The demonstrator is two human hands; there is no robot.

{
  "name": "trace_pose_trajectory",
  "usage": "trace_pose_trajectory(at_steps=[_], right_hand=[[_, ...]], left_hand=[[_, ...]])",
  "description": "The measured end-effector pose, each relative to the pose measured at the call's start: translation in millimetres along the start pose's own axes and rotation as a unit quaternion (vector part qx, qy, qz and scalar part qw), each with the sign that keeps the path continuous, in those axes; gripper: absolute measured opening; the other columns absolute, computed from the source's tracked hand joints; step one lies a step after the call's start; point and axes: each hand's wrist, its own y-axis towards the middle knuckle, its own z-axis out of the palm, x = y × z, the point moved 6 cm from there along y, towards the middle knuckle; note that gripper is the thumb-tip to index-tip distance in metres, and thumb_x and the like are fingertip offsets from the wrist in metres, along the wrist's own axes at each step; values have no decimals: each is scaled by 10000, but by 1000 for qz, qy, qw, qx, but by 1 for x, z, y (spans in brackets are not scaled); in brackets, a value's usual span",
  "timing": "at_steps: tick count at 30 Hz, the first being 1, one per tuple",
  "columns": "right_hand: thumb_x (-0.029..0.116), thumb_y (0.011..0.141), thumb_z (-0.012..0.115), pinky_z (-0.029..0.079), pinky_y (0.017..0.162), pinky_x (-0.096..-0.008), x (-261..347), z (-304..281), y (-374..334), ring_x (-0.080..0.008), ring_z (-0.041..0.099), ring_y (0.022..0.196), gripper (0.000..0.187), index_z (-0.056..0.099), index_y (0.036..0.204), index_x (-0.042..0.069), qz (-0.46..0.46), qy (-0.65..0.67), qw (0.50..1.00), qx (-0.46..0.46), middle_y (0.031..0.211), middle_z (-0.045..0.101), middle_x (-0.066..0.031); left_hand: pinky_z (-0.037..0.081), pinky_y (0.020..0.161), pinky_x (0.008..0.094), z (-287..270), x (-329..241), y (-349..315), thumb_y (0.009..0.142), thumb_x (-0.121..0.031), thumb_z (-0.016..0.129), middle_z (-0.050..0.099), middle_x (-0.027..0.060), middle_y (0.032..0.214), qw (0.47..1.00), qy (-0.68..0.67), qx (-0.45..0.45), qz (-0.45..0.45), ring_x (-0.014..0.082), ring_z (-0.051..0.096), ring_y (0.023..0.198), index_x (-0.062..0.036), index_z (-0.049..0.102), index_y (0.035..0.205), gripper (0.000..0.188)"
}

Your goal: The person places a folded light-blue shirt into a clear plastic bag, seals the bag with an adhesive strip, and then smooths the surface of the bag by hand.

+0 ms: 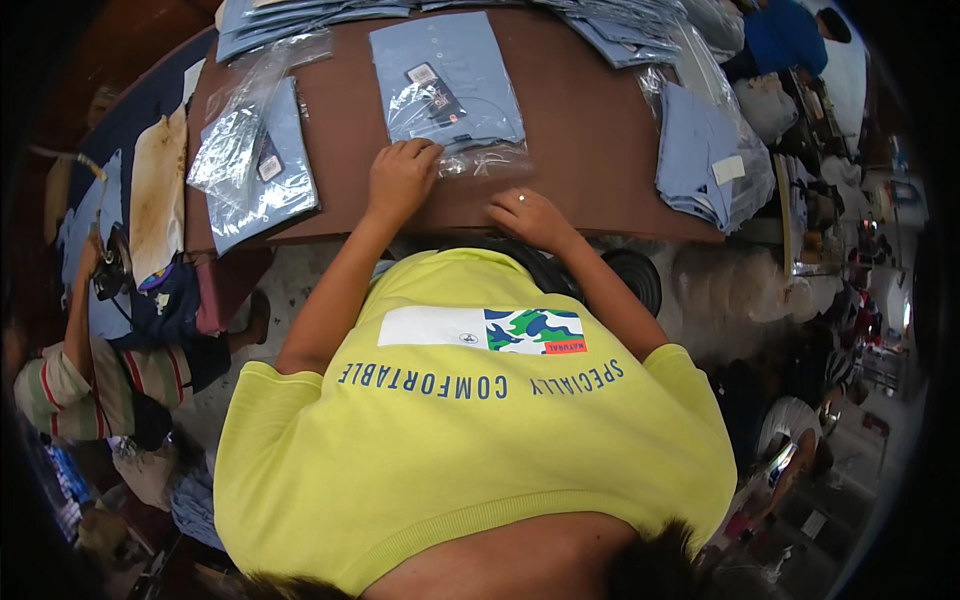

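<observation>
A folded light-blue shirt [405, 60] lies in front of me on the brown table, with a dark hang tag [440, 100] on its front. Its lower part is inside a clear plastic bag [490, 160]. At the near left corner of the bag, my left hand [403, 178] is closed on the edge, fingers bent and knuckles up. My right hand [532, 218], with a ring on one finger, rests near the table's front edge, a little apart from the bag. Its fingers are curled together and nothing shows in them.
Bagged shirts [265, 185] lie at the left, and folded shirts [695, 155] at the right. More shirt stacks [290, 25] line the far edge of the brown table [590, 130]. At the left, a person holds an iron [113, 262] beside a stained cloth pad [158, 195].
</observation>
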Motion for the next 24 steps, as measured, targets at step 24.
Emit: trace_pose_trajectory(at_steps=[24], right_hand=[[309, 932, 586, 492, 808, -341, -40, 0, -1, -204, 631, 939, 318, 657, 1067, 30, 287, 256, 923, -7, 1016, 669, -125]], left_hand=[[473, 906, 406, 36, 10, -43, 800, -177, 682, 633, 125, 1139, 992, -31, 86, 91, 327, 602, 1035, -79, 681, 1033, 253]])
